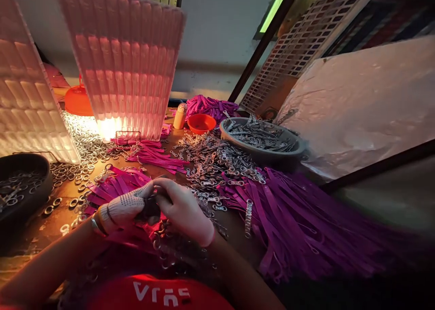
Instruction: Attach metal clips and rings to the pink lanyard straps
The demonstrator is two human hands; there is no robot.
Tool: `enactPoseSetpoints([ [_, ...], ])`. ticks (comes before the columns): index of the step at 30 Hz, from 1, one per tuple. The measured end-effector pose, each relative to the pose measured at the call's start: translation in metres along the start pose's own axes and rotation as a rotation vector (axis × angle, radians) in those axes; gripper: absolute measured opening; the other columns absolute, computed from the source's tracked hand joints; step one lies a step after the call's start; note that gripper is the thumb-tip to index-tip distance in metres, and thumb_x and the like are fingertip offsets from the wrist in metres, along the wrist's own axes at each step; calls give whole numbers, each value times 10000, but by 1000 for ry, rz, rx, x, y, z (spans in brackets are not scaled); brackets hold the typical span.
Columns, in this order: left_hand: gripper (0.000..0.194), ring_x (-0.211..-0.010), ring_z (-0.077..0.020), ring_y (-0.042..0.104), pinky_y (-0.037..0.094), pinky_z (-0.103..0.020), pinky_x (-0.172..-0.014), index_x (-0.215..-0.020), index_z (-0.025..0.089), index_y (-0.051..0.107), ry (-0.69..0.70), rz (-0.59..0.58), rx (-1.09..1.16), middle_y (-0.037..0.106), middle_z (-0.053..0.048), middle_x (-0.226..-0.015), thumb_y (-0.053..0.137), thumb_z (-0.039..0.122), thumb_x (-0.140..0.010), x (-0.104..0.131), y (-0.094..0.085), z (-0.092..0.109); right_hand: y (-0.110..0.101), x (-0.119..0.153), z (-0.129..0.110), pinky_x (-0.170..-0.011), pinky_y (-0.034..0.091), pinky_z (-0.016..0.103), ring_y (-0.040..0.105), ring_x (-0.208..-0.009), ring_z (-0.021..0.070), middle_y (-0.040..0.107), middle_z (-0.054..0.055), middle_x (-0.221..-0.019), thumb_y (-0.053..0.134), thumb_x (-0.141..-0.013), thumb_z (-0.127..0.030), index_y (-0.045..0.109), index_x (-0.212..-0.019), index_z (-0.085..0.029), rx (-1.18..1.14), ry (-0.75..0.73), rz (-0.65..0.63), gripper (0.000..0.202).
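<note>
My left hand (pixel 127 206), in a pale dotted glove with a metal band at the wrist, is closed at the centre of the view. Right beside it, my right hand (pixel 181 208), in a thin whitish glove, has its fingers bent in toward the left fingertips. A small dark item (pixel 150 210) shows between the hands, but its shape cannot be made out. Pink straps (pixel 117 183) lie behind the left hand. Below the hands, metal rings (pixel 158 243) and pink material hang or lie in dim light. What the right fingertips pinch is hidden.
Long purple straps (pixel 299 210) spread right. Metal clips (pixel 217 158) are heaped beside a grey basin (pixel 295 152) of clips. Farther back are a red bowl (pixel 201 125) and bottle (pixel 180 116). At left are loose rings (pixel 81 142), a black basin (pixel 49 178) and two translucent panels (pixel 125 65).
</note>
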State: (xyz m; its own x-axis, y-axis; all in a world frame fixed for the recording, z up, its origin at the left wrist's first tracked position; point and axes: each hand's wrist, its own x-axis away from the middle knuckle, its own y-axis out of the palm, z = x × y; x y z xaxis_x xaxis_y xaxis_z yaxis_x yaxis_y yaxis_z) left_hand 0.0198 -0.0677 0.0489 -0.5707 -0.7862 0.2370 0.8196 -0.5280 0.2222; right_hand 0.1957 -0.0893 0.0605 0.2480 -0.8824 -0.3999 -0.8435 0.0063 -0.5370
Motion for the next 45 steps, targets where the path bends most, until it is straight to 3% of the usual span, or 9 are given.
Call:
enactPoseSetpoints([
  [3, 478, -445, -82, 418, 229, -196, -404, -1241, 202, 590, -60, -130, 122, 549, 19, -627, 673, 317, -784, 6, -2, 5, -2, 1, 6, -776, 515, 272, 657, -829, 158, 722, 32, -997, 520, -879, -232, 644, -1179, -200, -79, 101, 102, 326],
  [11, 348, -456, -49, 407, 261, -173, -414, -872, 140, 646, 68, 124, 0, 536, 23, -606, 765, 456, -790, 2, -3, 2, 1, -4, 11, -658, 513, 242, 620, -757, 145, 691, 12, -914, 508, -848, -263, 651, -1110, -189, -228, 229, 13, 307],
  [18, 331, -409, -19, 362, 220, -139, -369, -845, 140, 615, 7, 151, 289, 524, 38, -612, 782, 401, -729, -7, -6, -3, 0, 7, 16, -978, 480, 391, 621, -1115, 235, 660, 110, -1245, 517, -948, -341, 532, -1354, -197, 114, 152, 39, 431],
  [22, 289, -415, -23, 335, 236, -132, -380, -827, 160, 589, -6, 138, 360, 451, 66, -570, 766, 375, -753, -13, 6, -11, 3, 9, 18, -948, 487, 363, 625, -1132, 243, 663, 102, -1252, 557, -960, -416, 518, -1365, -195, 149, 131, -39, 464],
  [28, 225, -470, -54, 377, 301, -166, -437, -789, 158, 585, 73, 150, 59, 478, 41, -603, 666, 366, -817, -16, 11, -17, 4, 7, 18, -793, 463, 263, 668, -895, 184, 738, 44, -961, 490, -1007, -312, 680, -1084, -225, 254, 88, 70, 223],
  [32, 255, -570, -97, 479, 370, -203, -506, -916, 163, 652, 258, 238, -413, 615, -2, -713, 658, 411, -860, -16, 2, -2, -14, 6, 21, -639, 374, 225, 612, -706, 134, 719, 6, -804, 580, -977, -355, 716, -882, -225, 350, 56, -68, 212],
  [37, 158, -672, -131, 534, 403, -226, -612, -766, 163, 644, 359, 80, -788, 664, -22, -736, 627, 292, -854, -17, 7, 15, -29, 9, 26, -564, 272, 223, 517, -587, 90, 637, -39, -635, 678, -900, -274, 685, -690, -194, 377, 38, -164, 224],
  [40, 126, -623, -120, 498, 387, -220, -572, -744, 170, 601, 350, 100, -737, 632, -14, -704, 590, 258, -833, -25, 12, 12, -29, 12, 32, -600, 318, 215, 550, -626, 99, 660, -27, -680, 606, -952, -284, 704, -749, -203, 349, -24, -108, 240],
  [45, 106, -438, -85, 404, 297, -188, -414, -772, 190, 528, 56, 91, -400, 496, 37, -554, 511, 283, -820, -55, 21, 15, -29, 12, 52, -653, 347, 286, 590, -701, 172, 685, 54, -771, 460, -1020, -337, 714, -1030, -180, 572, -173, 152, 298],
])
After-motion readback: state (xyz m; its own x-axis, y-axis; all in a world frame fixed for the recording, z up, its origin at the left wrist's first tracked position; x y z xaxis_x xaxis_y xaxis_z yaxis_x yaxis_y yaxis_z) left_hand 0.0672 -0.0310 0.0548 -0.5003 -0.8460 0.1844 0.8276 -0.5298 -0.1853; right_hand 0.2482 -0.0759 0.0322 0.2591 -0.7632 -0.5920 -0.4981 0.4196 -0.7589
